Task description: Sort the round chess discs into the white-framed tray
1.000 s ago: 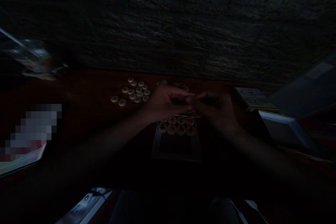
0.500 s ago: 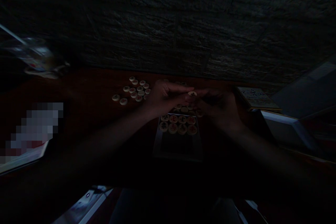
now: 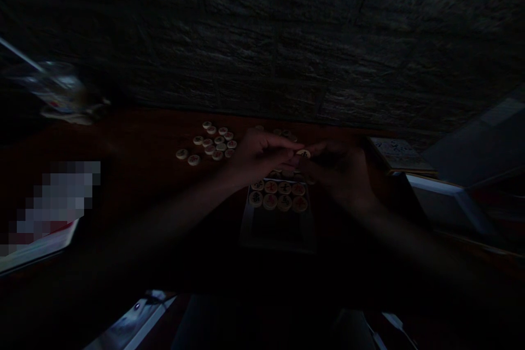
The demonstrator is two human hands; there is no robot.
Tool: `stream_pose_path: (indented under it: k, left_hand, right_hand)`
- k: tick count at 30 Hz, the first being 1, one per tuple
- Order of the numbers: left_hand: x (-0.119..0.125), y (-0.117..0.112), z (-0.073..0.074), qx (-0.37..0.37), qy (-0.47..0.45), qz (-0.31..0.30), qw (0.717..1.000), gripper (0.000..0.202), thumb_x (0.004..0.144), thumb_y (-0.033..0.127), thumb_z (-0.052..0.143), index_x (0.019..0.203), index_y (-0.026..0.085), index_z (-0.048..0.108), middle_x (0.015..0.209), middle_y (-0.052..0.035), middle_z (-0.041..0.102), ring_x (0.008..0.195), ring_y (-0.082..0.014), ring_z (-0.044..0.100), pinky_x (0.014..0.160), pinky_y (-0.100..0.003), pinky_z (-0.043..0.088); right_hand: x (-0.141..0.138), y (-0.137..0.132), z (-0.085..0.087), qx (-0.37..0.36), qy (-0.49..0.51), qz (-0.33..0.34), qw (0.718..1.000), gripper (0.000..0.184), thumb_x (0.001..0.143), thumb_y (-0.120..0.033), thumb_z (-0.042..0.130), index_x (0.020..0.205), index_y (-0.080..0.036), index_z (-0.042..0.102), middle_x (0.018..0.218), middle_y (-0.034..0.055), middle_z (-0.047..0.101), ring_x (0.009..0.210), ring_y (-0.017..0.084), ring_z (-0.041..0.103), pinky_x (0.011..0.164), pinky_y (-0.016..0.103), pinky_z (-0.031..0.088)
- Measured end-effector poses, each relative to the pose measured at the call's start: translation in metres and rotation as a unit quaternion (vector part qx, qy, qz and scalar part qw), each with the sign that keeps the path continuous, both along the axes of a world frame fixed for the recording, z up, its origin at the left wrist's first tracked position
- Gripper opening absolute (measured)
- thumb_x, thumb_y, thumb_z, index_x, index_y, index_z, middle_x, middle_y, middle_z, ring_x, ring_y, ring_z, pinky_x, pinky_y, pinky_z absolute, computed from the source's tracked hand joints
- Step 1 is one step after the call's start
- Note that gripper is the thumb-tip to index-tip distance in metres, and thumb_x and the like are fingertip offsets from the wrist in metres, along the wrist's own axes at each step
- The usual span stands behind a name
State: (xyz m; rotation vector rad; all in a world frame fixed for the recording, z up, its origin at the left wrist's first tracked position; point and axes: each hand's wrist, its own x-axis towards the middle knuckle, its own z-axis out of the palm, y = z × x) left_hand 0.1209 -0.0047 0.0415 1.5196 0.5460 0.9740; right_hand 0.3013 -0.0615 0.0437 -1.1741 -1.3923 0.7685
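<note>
Between the fingertips of both hands is a round Chinese chess piece (image 3: 303,153) with a dark character on its face. My left hand (image 3: 260,152) pinches it from the left, thumb and fingers stretched toward it. From the other side my right hand (image 3: 342,169) closes on the same piece; shadow hides some of its fingers. Just below is a shallow box (image 3: 279,243), where rows of pieces (image 3: 284,203) with red and black characters lie face up in its far part. More pieces (image 3: 283,133) show partly behind my hands.
Loose Chinese chess pieces (image 3: 220,146) are scattered left of my hands on the brown table (image 3: 143,142). A clear cup with a straw (image 3: 61,90) stands far left. At right are a flat patterned box (image 3: 402,153) and an open tray (image 3: 441,197). A stone wall (image 3: 262,38) rises behind.
Both hands have come slightly down and nearer to me with the held piece, covering more of the pieces behind the box rows. The loose pieces have stayed in place.
</note>
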Motion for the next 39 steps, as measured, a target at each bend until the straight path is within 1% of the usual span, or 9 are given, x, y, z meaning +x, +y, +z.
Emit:
stream_pose_path:
  k: [7, 12, 15, 18, 22, 26, 30, 35, 39]
  left_hand:
    - [-0.0004, 0.0001, -0.0021, 0.060, 0.021, -0.039, 0.997, 0.026, 0.077, 0.019, 0.085, 0.103, 0.017, 0.082, 0.094, -0.0076, 0.084, 0.085, -0.0214, 0.081, 0.079, -0.028, 0.066]
    - [-0.0004, 0.0030, -0.0043, 0.088, 0.005, -0.010, 0.996, 0.021, 0.078, 0.021, 0.087, 0.098, 0.016, 0.082, 0.094, -0.0078, 0.084, 0.085, -0.0198, 0.081, 0.080, -0.026, 0.065]
    - [-0.0015, 0.0030, -0.0026, 0.067, 0.007, 0.016, 0.998, 0.025, 0.078, 0.025, 0.088, 0.102, 0.018, 0.083, 0.101, -0.0078, 0.083, 0.090, -0.0216, 0.081, 0.085, -0.030, 0.066]
    - [-0.0024, 0.0019, 0.0004, 0.009, 0.004, 0.025, 1.000, 0.024, 0.080, 0.028, 0.087, 0.102, 0.019, 0.083, 0.100, -0.0073, 0.083, 0.087, -0.0223, 0.081, 0.083, -0.033, 0.068]
    - [-0.0026, 0.0007, 0.0025, -0.015, 0.002, 0.017, 1.000, 0.019, 0.080, 0.027, 0.086, 0.097, 0.019, 0.084, 0.093, -0.0059, 0.084, 0.082, -0.0213, 0.081, 0.078, -0.032, 0.069]
    - [-0.0030, 0.0000, 0.0008, -0.001, 0.004, -0.007, 1.000, 0.018, 0.081, 0.029, 0.085, 0.096, 0.019, 0.083, 0.090, -0.0054, 0.083, 0.081, -0.0210, 0.081, 0.078, -0.032, 0.069]
    - [-0.0029, 0.0004, -0.0029, 0.024, 0.019, -0.012, 0.999, 0.021, 0.081, 0.030, 0.086, 0.096, 0.016, 0.082, 0.091, -0.0073, 0.083, 0.083, -0.0224, 0.081, 0.078, -0.033, 0.068]
    - [-0.0011, 0.0028, -0.0065, 0.090, 0.034, -0.007, 0.995, 0.031, 0.079, 0.021, 0.086, 0.108, 0.015, 0.079, 0.096, -0.0093, 0.083, 0.086, -0.0220, 0.081, 0.079, -0.030, 0.066]
    - [-0.0009, 0.0026, -0.0066, 0.098, 0.026, -0.014, 0.995, 0.037, 0.077, 0.018, 0.087, 0.113, 0.015, 0.078, 0.096, -0.0085, 0.083, 0.087, -0.0215, 0.081, 0.082, -0.030, 0.066]
  right_hand:
    - [0.0009, -0.0010, 0.0009, -0.045, 0.030, -0.001, 0.999, 0.040, 0.069, -0.059, 0.089, 0.072, -0.021, 0.076, 0.064, 0.0028, 0.074, 0.052, 0.015, 0.064, 0.048, 0.026, 0.051]
    - [0.0019, -0.0002, 0.0012, -0.049, 0.050, 0.023, 0.997, 0.038, 0.074, -0.059, 0.086, 0.076, -0.022, 0.079, 0.069, 0.0038, 0.076, 0.056, 0.016, 0.069, 0.052, 0.026, 0.055]
    - [0.0026, -0.0013, 0.0022, -0.057, 0.032, 0.032, 0.997, 0.037, 0.078, -0.058, 0.083, 0.083, -0.022, 0.081, 0.076, 0.0053, 0.079, 0.062, 0.018, 0.072, 0.054, 0.027, 0.056]
    - [0.0024, -0.0030, 0.0036, -0.052, 0.007, 0.037, 0.998, 0.035, 0.081, -0.058, 0.081, 0.089, -0.023, 0.082, 0.083, 0.0056, 0.081, 0.069, 0.020, 0.074, 0.059, 0.029, 0.058]
    - [0.0019, -0.0024, 0.0025, -0.029, 0.007, 0.041, 0.999, 0.031, 0.076, -0.053, 0.086, 0.088, -0.024, 0.082, 0.086, 0.0046, 0.081, 0.072, 0.020, 0.075, 0.066, 0.031, 0.060]
    - [0.0018, -0.0003, 0.0004, -0.022, 0.008, 0.039, 0.999, 0.030, 0.074, -0.051, 0.088, 0.080, -0.022, 0.081, 0.075, 0.0036, 0.079, 0.063, 0.017, 0.071, 0.060, 0.028, 0.057]
    - [0.0024, 0.0001, -0.0007, -0.022, 0.011, 0.028, 0.999, 0.032, 0.076, -0.051, 0.087, 0.077, -0.020, 0.079, 0.068, 0.0034, 0.076, 0.059, 0.015, 0.069, 0.055, 0.026, 0.054]
    - [0.0034, 0.0005, -0.0003, -0.053, 0.039, 0.027, 0.997, 0.035, 0.077, -0.052, 0.086, 0.081, -0.018, 0.078, 0.065, 0.0033, 0.075, 0.053, 0.014, 0.067, 0.049, 0.024, 0.051]
    - [0.0020, 0.0007, 0.0009, -0.062, 0.076, 0.034, 0.995, 0.039, 0.068, -0.050, 0.093, 0.083, -0.018, 0.076, 0.067, 0.0027, 0.076, 0.055, 0.014, 0.068, 0.050, 0.024, 0.053]
